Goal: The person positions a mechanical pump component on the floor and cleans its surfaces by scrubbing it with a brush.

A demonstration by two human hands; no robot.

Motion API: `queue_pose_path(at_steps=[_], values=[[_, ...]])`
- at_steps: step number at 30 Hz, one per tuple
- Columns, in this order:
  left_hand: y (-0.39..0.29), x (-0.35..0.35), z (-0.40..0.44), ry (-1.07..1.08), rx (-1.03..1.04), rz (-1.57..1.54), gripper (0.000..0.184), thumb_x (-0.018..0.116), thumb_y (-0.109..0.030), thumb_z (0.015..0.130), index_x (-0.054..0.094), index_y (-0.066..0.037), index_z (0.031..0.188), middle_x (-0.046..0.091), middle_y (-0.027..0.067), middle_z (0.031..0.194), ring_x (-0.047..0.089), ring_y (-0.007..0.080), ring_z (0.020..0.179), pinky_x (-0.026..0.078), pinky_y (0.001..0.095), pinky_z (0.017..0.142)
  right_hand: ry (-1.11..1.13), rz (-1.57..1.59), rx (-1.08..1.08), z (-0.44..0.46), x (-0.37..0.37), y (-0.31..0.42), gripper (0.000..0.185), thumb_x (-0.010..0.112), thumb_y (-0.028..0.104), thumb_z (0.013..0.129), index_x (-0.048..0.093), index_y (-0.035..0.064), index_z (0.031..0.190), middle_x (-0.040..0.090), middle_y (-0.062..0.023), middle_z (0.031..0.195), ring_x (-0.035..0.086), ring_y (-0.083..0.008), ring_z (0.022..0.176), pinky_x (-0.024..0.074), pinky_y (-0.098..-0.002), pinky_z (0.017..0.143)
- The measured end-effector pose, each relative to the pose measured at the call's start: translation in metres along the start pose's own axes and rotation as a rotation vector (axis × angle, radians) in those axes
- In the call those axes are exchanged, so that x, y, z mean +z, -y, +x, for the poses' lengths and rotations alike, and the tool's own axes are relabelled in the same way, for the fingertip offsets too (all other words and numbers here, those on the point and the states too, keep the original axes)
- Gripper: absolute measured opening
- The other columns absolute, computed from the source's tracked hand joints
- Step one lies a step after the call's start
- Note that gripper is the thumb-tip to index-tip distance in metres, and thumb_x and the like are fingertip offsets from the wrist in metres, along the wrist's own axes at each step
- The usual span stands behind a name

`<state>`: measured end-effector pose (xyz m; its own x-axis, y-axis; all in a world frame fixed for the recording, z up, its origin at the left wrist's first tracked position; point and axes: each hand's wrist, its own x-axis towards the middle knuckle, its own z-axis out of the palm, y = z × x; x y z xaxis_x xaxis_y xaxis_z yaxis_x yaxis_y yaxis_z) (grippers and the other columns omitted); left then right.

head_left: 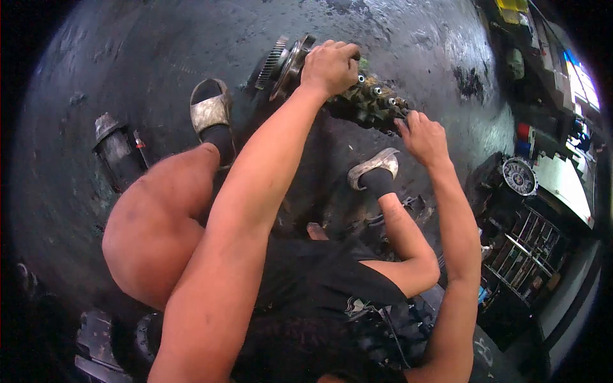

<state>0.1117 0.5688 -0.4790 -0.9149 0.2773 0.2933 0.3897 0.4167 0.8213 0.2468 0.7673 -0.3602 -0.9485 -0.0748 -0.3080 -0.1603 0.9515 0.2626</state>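
Note:
In the head view, a greasy, dark injection pump point(373, 102) lies slantwise at the top centre, just above the floor or on it; I cannot tell which. Several round, pale-rimmed fittings line its body. At its left end are a round flange point(294, 69) and a toothed gear point(272, 64). My left hand point(330, 67) is closed over the pump's body beside the flange, with its fingertips hidden behind. At the opposite end, my right hand point(424, 136) is closed on the pump's narrow tip, thumb on the near side and fingers partly hidden.
My sandalled feet point(211, 108) point(375, 167) stand either side below the pump. A dark cylindrical part point(117, 150) and a red-handled tool point(140, 143) lie left of my leg. At right are a round metal housing point(519, 177) and a metal rack point(525, 249). The floor point(159, 38) is dark and oily.

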Motion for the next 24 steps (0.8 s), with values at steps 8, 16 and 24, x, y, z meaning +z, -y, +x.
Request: queue_pose_path(at_steps=[8, 16, 24], values=[[-0.001, -0.001, 0.003, 0.046, -0.025, 0.015, 0.022, 0.057, -0.017, 0.079, 0.07, -0.012, 0.096, 0.07, 0.0079, 0.097, 0.063, 0.0305, 0.096, 0.052, 0.0455, 0.086, 0.088, 0.034, 0.038, 0.0, -0.027, -0.004, 0.042, 0.053, 0.045, 0.096, 0.058, 0.0038, 0.089, 0.066, -0.0169, 0.083, 0.066, -0.0392, 0.074, 0.0524, -0.0505, 0.065], [0.0, 0.001, 0.005, 0.011, 0.013, 0.002, 0.021, 0.056, -0.017, 0.08, 0.071, -0.012, 0.094, 0.07, 0.0081, 0.095, 0.064, 0.0312, 0.095, 0.052, 0.0453, 0.083, 0.033, 0.142, 0.074, -0.006, -0.01, -0.01, 0.045, 0.052, 0.045, 0.096, 0.061, 0.0038, 0.082, 0.067, -0.0191, 0.081, 0.066, -0.041, 0.075, 0.0518, -0.0521, 0.067], [0.008, 0.007, 0.004, -0.004, 0.094, -0.013, 0.023, 0.054, -0.015, 0.08, 0.072, -0.013, 0.093, 0.07, 0.0103, 0.093, 0.064, 0.0331, 0.093, 0.052, 0.0458, 0.082, 0.321, 0.594, 0.42, -0.041, 0.026, 0.095, 0.048, 0.062, 0.049, 0.09, 0.067, 0.0015, 0.089, 0.069, -0.0239, 0.088, 0.067, -0.0416, 0.089, 0.052, -0.0521, 0.076]])
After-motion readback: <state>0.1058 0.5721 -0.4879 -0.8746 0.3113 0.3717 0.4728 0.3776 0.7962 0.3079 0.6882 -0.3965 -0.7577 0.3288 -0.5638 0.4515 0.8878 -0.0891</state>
